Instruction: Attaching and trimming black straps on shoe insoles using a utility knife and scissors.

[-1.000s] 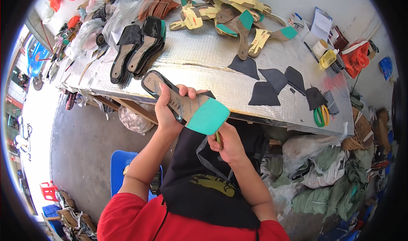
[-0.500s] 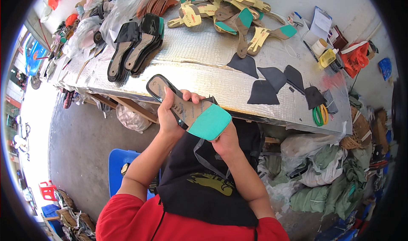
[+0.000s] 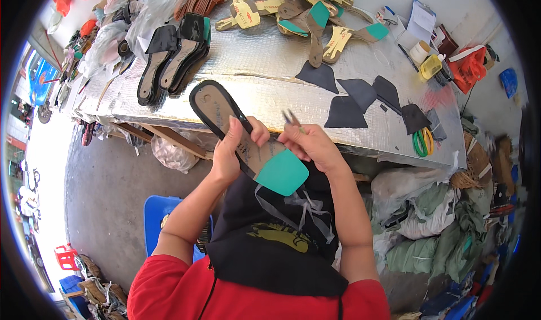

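My left hand is closed around the middle of a shoe insole board, its thumb on the tan face and its fingers over the black-wrapped edge. A green patch covers the insole's near, broad end, which points to the lower right. Just above that end, my right hand is closed on a small tool with two thin tips pointing up and away; its exact kind cannot be made out. Thin translucent strips lie below on my black apron.
Stacked black-edged insoles lie at the left of the silver-covered table. Bare insole boards are heaped at the back. Black trapezoid pieces, green and yellow rings and a yellow bottle lie to the right.
My right hand has left the insole's green end and moved up and right, now with a small pointed tool in it. The left hand still holds the insole, now turned slightly steeper.
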### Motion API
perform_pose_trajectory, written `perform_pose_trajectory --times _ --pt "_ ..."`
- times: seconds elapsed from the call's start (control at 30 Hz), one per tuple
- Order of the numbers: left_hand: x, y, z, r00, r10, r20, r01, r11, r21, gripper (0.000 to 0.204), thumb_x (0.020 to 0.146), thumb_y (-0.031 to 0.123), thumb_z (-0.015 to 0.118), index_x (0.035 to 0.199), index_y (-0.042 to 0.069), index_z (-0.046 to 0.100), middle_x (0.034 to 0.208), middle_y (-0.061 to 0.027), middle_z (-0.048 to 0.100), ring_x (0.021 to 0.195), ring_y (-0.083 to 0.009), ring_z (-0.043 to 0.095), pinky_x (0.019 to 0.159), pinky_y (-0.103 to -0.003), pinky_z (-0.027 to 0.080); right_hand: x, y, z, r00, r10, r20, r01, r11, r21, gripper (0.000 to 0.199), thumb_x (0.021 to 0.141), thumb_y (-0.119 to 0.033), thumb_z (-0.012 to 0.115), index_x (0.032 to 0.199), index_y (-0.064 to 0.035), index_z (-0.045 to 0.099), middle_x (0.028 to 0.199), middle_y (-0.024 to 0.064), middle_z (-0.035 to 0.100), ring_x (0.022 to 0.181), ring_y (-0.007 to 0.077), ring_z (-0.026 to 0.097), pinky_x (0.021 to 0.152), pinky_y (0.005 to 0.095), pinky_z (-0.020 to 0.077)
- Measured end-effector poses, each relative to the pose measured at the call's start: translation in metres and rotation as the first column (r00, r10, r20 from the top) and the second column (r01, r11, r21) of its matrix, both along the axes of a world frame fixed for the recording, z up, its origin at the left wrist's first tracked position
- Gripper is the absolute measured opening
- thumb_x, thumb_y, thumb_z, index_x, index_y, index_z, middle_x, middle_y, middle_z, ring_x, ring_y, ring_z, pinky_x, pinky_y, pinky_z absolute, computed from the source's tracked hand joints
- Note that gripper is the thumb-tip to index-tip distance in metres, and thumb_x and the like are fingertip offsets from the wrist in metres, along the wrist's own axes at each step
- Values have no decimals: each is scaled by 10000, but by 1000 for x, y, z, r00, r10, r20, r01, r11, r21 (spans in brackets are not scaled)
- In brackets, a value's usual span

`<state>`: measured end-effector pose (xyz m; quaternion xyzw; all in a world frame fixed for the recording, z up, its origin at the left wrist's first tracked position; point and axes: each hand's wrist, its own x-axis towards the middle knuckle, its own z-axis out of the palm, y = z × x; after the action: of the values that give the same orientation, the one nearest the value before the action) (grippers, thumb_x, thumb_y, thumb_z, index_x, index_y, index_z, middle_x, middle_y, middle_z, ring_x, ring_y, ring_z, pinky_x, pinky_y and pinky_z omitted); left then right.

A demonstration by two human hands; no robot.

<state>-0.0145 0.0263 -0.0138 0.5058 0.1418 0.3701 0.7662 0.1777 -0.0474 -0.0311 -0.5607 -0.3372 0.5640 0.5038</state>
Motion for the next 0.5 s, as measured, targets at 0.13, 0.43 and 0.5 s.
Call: perform_pose_trajectory --times 0.13,0.43,0.5 --pt "0 -3 -2 993 -96 -62 107 974 199 584 992 577 323 764 53 442 763 -46 478 723 -138 424 725 -274 387 -19 -10 -12 981 175 -84 -174 985 8 358 962 -357 584 870 -20 665 633 -18 555 517 56 471 468 212 359" --pt "5 -14 -21 967 -116 -226 169 958 232 473 989 477 413 763 63 448 732 -56 478 727 -148 457 722 -292 391 -42 -39 -34 960 -79 269 73 997 31 339 978 -300 545 905 3 678 703 47 634 657 125 583 609 311 458" --pt "0 -12 -25 962 -166 -217 209 958 196 458 999 458 409 760 69 445 738 -49 497 724 -146 461 709 -288 395 -32 -39 -27 953 -168 254 121 974 189 344 981 -303 541 902 4 676 717 36 624 674 112 570 624 290 455"
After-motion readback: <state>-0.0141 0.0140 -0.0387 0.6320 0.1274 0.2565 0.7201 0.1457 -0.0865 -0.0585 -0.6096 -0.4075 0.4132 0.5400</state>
